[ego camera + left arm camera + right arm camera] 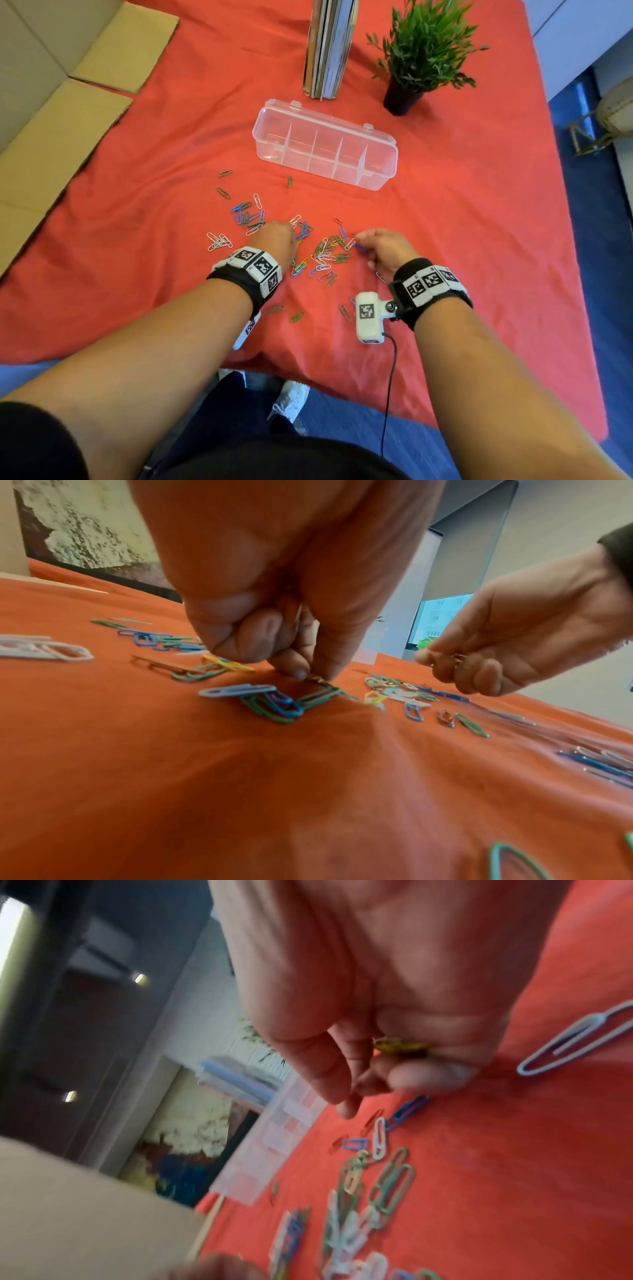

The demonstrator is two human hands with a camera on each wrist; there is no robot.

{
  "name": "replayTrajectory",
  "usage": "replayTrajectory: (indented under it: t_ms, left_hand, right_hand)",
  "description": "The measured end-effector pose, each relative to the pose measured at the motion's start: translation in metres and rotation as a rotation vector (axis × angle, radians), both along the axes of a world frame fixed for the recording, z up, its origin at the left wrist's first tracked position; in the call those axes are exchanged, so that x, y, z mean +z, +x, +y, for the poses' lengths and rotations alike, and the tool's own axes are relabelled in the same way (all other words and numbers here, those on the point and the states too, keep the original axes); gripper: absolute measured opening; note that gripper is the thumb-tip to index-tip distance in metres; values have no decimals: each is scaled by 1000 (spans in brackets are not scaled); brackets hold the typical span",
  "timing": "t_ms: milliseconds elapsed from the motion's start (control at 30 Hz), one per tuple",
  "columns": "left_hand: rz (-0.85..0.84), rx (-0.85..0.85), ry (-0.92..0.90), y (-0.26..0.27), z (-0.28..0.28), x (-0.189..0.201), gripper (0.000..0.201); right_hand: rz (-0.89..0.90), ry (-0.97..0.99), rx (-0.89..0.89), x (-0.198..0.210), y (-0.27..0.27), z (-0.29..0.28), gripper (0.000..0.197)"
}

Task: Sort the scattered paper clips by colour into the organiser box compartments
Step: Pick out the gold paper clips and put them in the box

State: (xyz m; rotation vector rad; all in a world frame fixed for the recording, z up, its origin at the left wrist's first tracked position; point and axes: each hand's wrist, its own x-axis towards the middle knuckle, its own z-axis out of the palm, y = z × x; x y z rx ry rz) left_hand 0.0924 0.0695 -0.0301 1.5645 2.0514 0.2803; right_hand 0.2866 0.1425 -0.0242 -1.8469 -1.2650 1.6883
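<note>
Your left hand (274, 631) pinches a clip off the cloth (308, 791); your right hand (507, 647) cups gathered clips (400, 1046). Tangled paper clips (322, 255) may drag wrong colours toward the still-empty organiser box (325, 144) beyond them.

Right wrist view blurred; clips (400, 1046) inside right hand (359, 993) indistinct, colour uncertain. Left fingers (298, 669) hide pinched clip's end.

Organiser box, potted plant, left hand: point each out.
organiser box (383, 171), head view, on its clear front wall near the right end.
potted plant (400, 99), head view, on the dark pot.
left hand (274, 238), head view, on the back of the hand over the clips.
</note>
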Motion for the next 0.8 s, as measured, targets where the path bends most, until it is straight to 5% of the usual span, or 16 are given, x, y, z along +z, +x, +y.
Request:
replayTrajectory:
  t_ms: [233, 467, 567, 667, 800]
  left_hand:
    - [-84, 145, 30, -19, -14, 3, 26]
    - [-263, 226, -34, -34, -23, 12, 31]
    - [-332, 307, 7, -35, -23, 15, 24]
    - [-395, 328, 24, -39, -22, 15, 23]
    - [-565, 410, 22, -39, -19, 14, 14]
  right_hand:
    - [-511, 422, 527, -10, -27, -9, 26]
    - [-725, 558, 614, -12, -31, -11, 19]
    - [-694, 489, 625, -9, -30, -10, 15]
    - [-496, 428, 455, -4, -31, -5, 7]
    - [-338, 377, 267, 2, -23, 3, 23]
